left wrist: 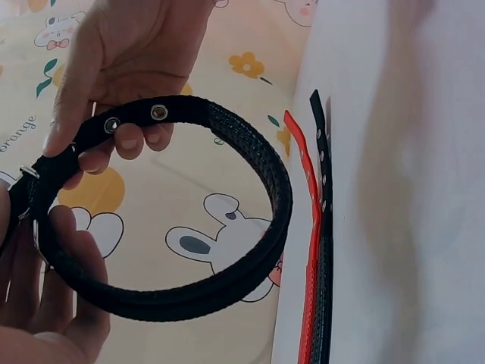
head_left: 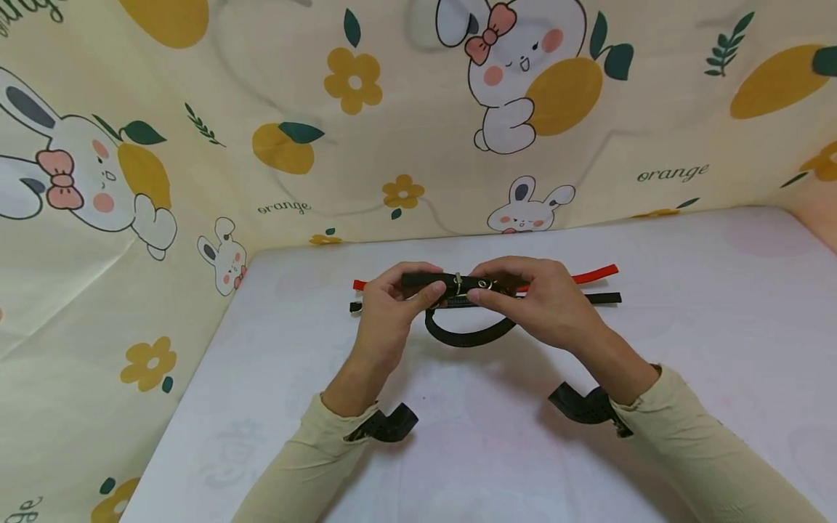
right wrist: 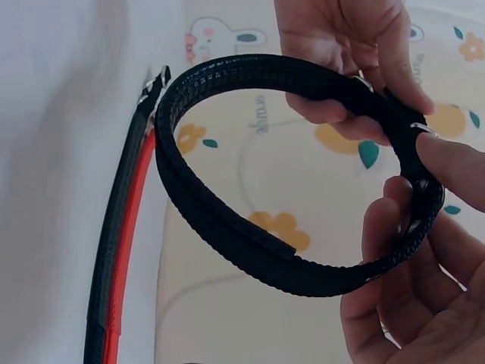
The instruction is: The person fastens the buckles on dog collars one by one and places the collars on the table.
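A black collar-like strap (head_left: 467, 335) with metal eyelets is bent into a loop and held above the white table (head_left: 458, 457). My left hand (head_left: 425, 290) pinches the strap's left part beside the metal buckle (head_left: 459, 283). My right hand (head_left: 487, 294) pinches the eyelet end at the buckle. In the left wrist view the loop (left wrist: 258, 258) hangs between my left hand (left wrist: 45, 258) at the bottom and my right hand (left wrist: 129, 53) at the top. The right wrist view shows the loop (right wrist: 227, 227), my right hand (right wrist: 409, 235) low and my left hand (right wrist: 341, 83) above.
A red strap (head_left: 595, 274) and a second black strap (head_left: 604, 298) lie flat side by side on the table behind my hands. Printed fabric (head_left: 196, 181) with rabbits and oranges walls off the back and left. Black wrist mounts (head_left: 386, 425) sit on both sleeves.
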Available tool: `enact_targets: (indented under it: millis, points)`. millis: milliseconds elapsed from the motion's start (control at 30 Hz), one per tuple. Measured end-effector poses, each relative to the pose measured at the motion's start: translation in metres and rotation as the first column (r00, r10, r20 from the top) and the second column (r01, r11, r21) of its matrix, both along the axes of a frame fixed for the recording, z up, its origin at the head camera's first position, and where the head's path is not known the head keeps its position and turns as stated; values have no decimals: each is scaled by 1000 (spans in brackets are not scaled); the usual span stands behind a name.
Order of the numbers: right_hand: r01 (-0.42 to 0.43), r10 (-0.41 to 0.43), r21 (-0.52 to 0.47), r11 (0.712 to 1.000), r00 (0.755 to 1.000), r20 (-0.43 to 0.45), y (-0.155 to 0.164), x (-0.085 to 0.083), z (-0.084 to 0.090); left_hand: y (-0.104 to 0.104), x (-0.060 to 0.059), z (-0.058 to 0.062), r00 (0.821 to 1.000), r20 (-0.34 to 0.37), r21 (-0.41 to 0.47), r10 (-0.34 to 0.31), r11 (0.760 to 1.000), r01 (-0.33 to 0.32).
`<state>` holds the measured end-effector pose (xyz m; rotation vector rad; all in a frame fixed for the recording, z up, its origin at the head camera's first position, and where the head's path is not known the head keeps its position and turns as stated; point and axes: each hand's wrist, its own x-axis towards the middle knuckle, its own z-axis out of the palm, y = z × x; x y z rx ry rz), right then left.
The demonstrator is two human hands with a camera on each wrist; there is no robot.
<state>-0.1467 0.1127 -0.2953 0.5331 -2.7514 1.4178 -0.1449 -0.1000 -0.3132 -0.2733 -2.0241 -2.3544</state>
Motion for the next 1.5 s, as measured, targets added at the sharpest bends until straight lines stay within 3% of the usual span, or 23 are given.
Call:
enact_targets:
  millis: [333, 633, 1233, 1500]
  points:
    - [50, -50, 6, 999, 999, 19, 2, 0, 2, -2, -1, 1, 998, 24, 45, 56, 997, -57]
    - [28, -28, -8, 1000, 999, 32, 4, -1, 1, -1, -2, -3, 998, 57, 63, -6, 998, 3]
    - [20, -18, -35, 999, 999, 46, 5, -4, 2, -2, -4, 1, 997, 70, 118, 11, 993, -19]
    - [38, -28, -126, 991, 996, 83, 7, -5, 0, 2, -1, -5, 992, 72, 60, -103, 993, 99]
